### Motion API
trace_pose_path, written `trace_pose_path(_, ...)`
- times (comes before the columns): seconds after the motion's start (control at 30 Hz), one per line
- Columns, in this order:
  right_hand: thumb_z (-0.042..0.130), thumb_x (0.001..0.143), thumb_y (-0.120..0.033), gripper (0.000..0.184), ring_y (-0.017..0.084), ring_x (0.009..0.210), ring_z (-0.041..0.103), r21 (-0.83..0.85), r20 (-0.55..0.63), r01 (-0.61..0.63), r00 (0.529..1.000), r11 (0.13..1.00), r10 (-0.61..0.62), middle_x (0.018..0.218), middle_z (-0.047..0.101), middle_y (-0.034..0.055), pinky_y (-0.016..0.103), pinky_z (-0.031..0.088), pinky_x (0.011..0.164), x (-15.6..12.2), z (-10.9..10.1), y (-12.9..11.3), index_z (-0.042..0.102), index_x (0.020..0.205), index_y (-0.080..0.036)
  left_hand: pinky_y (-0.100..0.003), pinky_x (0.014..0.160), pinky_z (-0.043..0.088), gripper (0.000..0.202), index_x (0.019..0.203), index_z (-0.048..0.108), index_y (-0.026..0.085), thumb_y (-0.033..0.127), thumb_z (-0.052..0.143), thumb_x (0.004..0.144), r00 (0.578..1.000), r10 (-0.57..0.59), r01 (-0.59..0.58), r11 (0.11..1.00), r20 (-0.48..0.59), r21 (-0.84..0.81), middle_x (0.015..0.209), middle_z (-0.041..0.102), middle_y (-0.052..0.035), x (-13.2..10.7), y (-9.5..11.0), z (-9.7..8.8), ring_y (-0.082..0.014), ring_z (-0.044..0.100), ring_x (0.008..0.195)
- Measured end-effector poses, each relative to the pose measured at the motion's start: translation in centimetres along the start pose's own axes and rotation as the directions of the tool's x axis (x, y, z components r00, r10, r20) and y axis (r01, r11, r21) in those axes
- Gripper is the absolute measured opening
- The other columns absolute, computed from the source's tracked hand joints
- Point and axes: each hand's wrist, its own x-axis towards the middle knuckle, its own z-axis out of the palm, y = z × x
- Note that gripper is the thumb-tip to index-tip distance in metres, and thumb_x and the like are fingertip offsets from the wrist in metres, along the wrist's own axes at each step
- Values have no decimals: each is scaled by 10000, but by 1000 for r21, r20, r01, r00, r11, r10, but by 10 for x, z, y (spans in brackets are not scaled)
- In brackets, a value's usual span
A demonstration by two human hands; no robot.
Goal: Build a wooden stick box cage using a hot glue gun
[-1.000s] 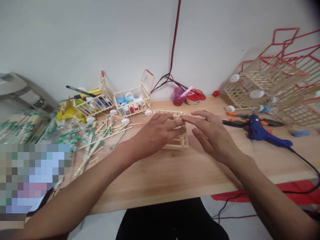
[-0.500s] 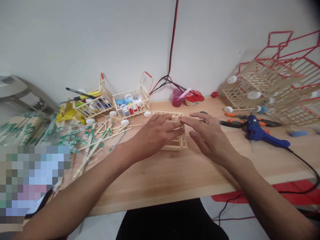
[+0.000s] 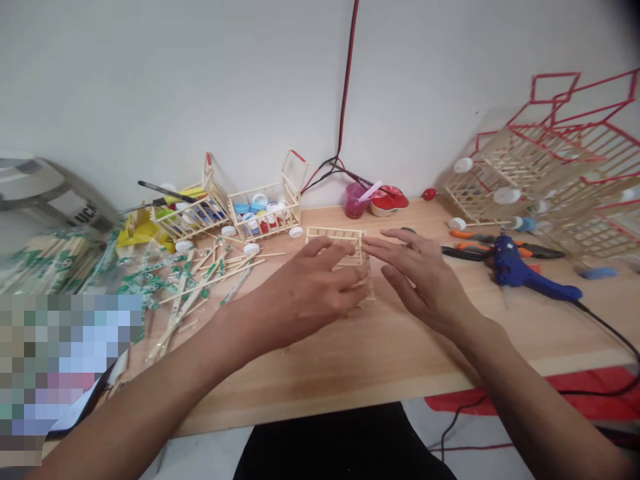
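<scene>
A small frame of wooden sticks (image 3: 341, 235) stands on the wooden table (image 3: 350, 360) in the middle. My left hand (image 3: 310, 287) lies over its near side, fingers curled around the sticks and hiding most of it. My right hand (image 3: 420, 277) is beside it on the right, fingers stretched out and apart, the fingertips meeting the frame's right edge near my left fingertips. Only the frame's far top rail and a few uprights show.
Loose chopsticks and green wrappers (image 3: 195, 287) lie at the left. Two small stick carts (image 3: 265, 203) with bottle caps stand by the wall. A blue glue gun (image 3: 520, 273) and pliers (image 3: 475, 245) lie at the right, below large red-trimmed stick carts (image 3: 545, 167). A pink cup (image 3: 355, 200) stands at the back.
My left hand has slid back toward me along the frame, so more of the frame's far top rail shows. My right hand has barely moved. The view has tilted slightly.
</scene>
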Motion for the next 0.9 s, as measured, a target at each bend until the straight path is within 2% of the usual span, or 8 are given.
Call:
trace_pose_path(0.17, 488, 985, -236, 370, 294, 1324, 499, -51, 31, 29, 999, 998, -27, 1395, 628, 70, 535, 388, 1033, -2, 1, 2, 594, 1339, -251, -449, 989, 421, 258, 1125, 683, 186, 101, 499, 966, 998, 16, -17, 1000, 68, 15, 1243, 669, -63, 0, 4, -2, -283, 538, 1229)
trace_pose_path(0.37, 482, 991, -239, 346, 293, 1302, 509, -96, 52, 50, 998, 994, -45, 1365, 651, 54, 503, 384, 1004, 2, -3, 0, 604, 1314, -257, -445, 993, 420, 244, 1090, 692, 170, 97, 497, 962, 997, 8, -6, 1000, 75, -29, 1209, 680, -54, 3, 3, 3, -278, 554, 1196)
trace_pose_path(0.6, 487, 987, -239, 342, 307, 1259, 541, -125, 51, 50, 998, 991, -44, 1317, 683, 60, 504, 400, 945, 6, -6, -4, 625, 1299, -254, -423, 982, 415, 198, 1064, 691, 158, 108, 535, 953, 997, -5, 9, 999, 72, -45, 1112, 700, -82, 4, 5, 1, -251, 574, 1140)
trace_pose_path(0.9, 475, 1001, -239, 352, 298, 1277, 524, -133, 62, 73, 996, 988, -65, 1381, 640, 57, 500, 406, 975, 7, -2, -2, 598, 1331, -232, -406, 995, 412, 234, 1077, 691, 156, 94, 496, 964, 997, -23, 26, 998, 71, -51, 1123, 698, -64, 4, 7, 3, -244, 565, 1145)
